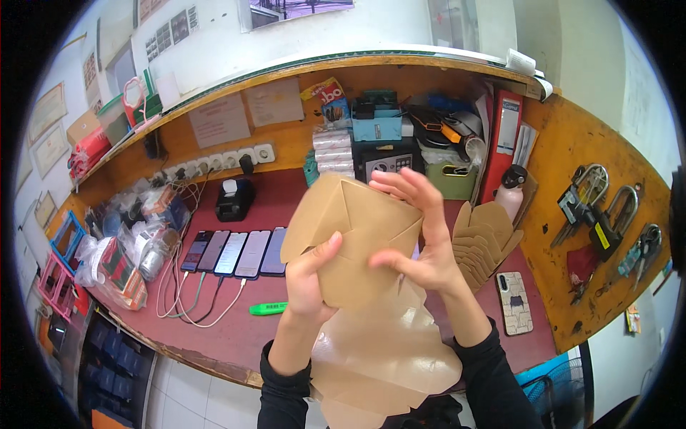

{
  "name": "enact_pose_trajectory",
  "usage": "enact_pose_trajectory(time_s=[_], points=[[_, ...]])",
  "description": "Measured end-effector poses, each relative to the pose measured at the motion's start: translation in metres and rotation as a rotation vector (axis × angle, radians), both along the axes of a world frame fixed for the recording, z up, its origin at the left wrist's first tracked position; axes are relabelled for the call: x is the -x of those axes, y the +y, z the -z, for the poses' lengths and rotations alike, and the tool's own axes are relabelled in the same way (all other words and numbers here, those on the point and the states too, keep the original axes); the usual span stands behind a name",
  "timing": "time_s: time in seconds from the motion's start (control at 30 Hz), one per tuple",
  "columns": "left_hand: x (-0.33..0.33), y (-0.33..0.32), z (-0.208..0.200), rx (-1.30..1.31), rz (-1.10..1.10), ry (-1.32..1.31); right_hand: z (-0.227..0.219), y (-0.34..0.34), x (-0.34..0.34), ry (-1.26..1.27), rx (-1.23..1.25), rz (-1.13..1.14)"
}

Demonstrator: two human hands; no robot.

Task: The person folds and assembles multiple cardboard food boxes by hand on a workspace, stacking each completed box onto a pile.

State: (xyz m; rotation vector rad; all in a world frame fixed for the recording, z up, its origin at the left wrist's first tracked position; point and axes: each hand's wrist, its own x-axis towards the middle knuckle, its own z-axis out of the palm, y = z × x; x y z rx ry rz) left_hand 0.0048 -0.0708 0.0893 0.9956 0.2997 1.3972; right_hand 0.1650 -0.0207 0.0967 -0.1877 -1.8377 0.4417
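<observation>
A brown paper food box (357,236), partly folded with overlapping flaps, is held up above the desk in front of me. My left hand (309,282) grips its lower left side, thumb pressed on the near face. At its right side, my right hand (421,243) has spread fingers by the upper right edge and its thumb against the face. Below the box, flat glossy brown box blanks (386,350) lie over the desk's front edge. Several similar brown boxes (480,247) are nested in a stack to the right.
Several phones (230,254) with cables lie in a row on the red desk (214,307). A green highlighter (268,309) is near my left wrist. At right are a patterned phone (514,304) and a pink bottle (509,193). Padlocks (614,222) hang on the side panel.
</observation>
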Motion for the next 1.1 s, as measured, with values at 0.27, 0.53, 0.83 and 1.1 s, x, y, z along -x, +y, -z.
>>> enact_pose_trajectory(time_s=[0.27, 0.53, 0.83, 1.1], points=[[-0.024, 0.003, 0.015, -0.941, -0.594, 1.322, -0.012, 0.006, -0.033, -0.022, 0.23, -0.231], [-0.013, 0.015, 0.016, -1.045, -0.372, 1.212, -0.012, -0.007, -0.045, 0.135, 0.43, -0.115], [-0.004, 0.029, 0.009, -0.745, -0.189, 1.043, -0.004, 0.002, -0.042, 0.137, 0.253, -0.264], [0.014, 0.044, 0.019, -0.724, -0.064, 1.13, -0.015, 0.001, -0.04, 0.063, -0.054, -0.069]])
